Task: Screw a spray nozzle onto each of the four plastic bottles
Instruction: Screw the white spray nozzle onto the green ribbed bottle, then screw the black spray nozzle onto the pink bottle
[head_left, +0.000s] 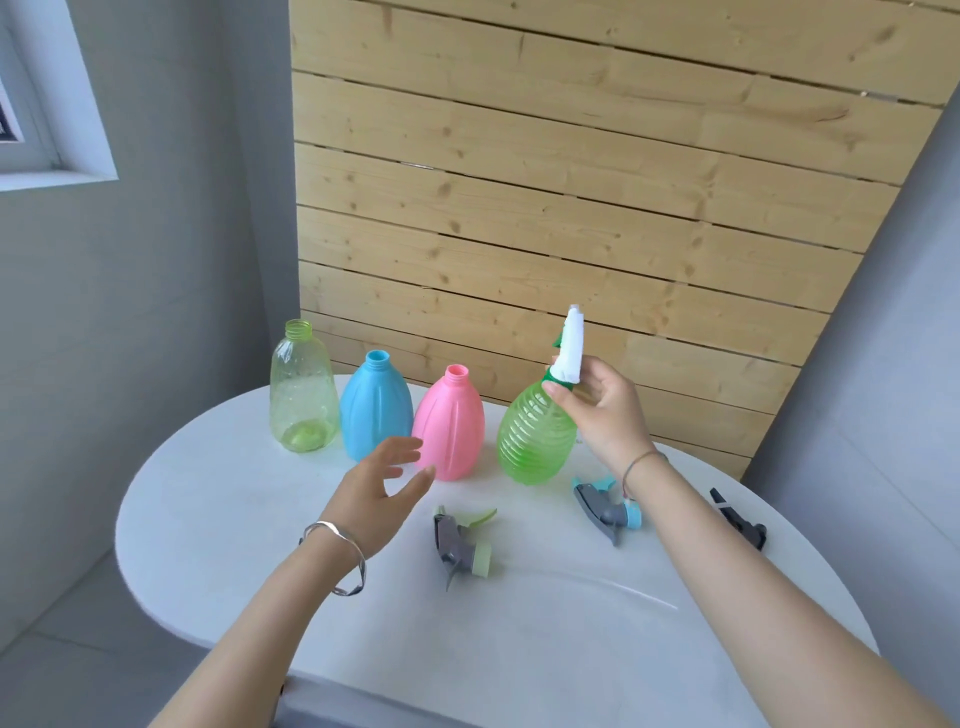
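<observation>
Four bottles stand in a row at the back of the white table (218, 545): a clear yellow-green bottle (302, 389), a blue bottle (375, 410), a pink bottle (450, 426) and a ribbed green bottle (535, 436). The first three have bare necks. The ribbed green bottle, tilted to the right, carries a white and green spray nozzle (570, 348); my right hand (605, 410) grips that nozzle at its collar. My left hand (382, 483) hovers open in front of the pink bottle, holding nothing. Loose nozzles lie in front: a grey one with a green collar (460, 545), a grey one with a blue collar (608, 512), and a dark one (737, 519) partly hidden behind my right forearm.
A wooden slat wall (571, 182) rises right behind the bottles. Grey walls flank it, with a window (47, 104) at upper left. The table's rounded edge drops off to the left and toward me. A thin clear tube (644, 595) lies on the table near the green-collared nozzle.
</observation>
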